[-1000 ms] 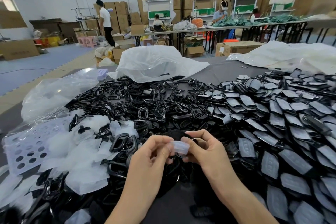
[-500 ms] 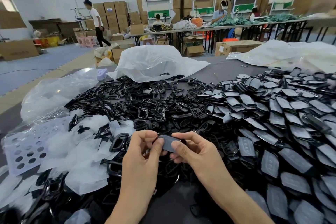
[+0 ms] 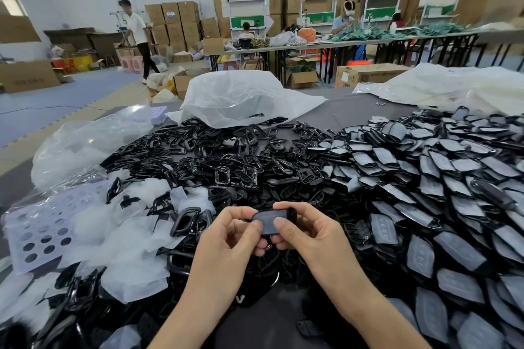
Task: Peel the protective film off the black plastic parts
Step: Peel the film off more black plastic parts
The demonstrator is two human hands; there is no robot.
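Across the dark grey worktop (image 3: 354, 110), a wide heap of flat black plastic parts under matt grey film (image 3: 442, 178) filled the right side. Glossy black open frames (image 3: 215, 156) filled the middle and crumpled translucent film scraps (image 3: 127, 249) the left; bare surface showed toward the far edge. Near the front, the left hand (image 3: 229, 241) and right hand (image 3: 309, 235) together pinched one small rounded film-covered black part (image 3: 269, 222) between thumbs and fingertips.

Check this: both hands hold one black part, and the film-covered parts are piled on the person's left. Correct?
No. In the head view the left hand and right hand hold one black part, but the film-covered parts are piled on the right.
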